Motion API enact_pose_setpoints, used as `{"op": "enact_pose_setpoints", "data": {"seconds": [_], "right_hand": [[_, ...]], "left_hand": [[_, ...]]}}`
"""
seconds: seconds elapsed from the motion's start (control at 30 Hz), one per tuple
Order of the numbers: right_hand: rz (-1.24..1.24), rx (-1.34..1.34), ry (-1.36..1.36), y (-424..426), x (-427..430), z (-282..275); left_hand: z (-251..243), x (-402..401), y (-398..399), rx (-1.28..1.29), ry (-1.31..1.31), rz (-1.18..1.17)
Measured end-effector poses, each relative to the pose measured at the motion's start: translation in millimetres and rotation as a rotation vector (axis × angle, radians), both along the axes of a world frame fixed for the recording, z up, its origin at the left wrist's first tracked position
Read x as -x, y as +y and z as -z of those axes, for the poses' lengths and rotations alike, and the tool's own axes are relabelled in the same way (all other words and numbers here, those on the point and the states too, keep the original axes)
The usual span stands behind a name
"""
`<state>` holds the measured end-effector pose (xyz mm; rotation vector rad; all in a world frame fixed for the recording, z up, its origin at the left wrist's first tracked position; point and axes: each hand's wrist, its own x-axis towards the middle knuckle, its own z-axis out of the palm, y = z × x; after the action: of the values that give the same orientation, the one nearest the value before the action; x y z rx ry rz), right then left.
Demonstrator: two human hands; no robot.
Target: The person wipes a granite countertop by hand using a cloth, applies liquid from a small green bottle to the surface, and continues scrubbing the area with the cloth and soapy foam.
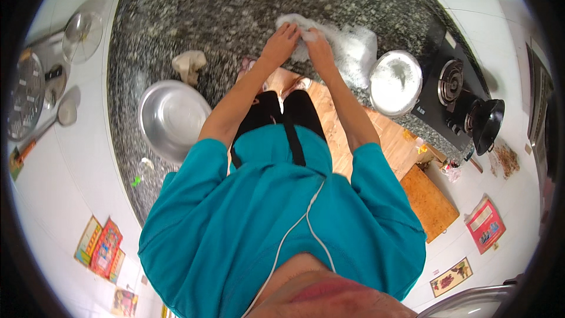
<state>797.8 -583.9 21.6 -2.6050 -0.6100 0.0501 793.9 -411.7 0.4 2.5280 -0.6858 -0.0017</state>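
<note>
Both of my hands meet in white soap suds [355,51] that spread over the speckled dark granite countertop [212,4]. My left hand [282,44] has its fingers stretched into the foam at its left end. Close beside it, my right hand [319,51] is bent, with its fingertips and thumb in the suds. Foam covers whatever lies between or under the fingers, so I cannot tell if either hand grips something. To the right of the suds stands a round basin [396,83] with white froth in it.
At the left are a bare metal basin [174,119] and a crumpled pale cloth [189,65]. A black gas stove [441,84] bearing a dark wok [489,126] stands on the right. Below it leans a wooden cutting board [430,203]. Utensils and lids hang on the left wall.
</note>
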Motion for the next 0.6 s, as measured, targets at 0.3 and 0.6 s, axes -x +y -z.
{"op": "enact_pose_setpoints", "data": {"seconds": [0.3,0.6], "right_hand": [[0.190,-0.268,0.001,-31.9,46.9,33.9],[0.221,-0.424,-0.009,-44.1,-40.1,37.5]], "left_hand": [[20.7,8.9,-35.4,0.092,-0.037,0.175],[12.8,-68.8,-57.0,0.066,-0.131,0.054]]}}
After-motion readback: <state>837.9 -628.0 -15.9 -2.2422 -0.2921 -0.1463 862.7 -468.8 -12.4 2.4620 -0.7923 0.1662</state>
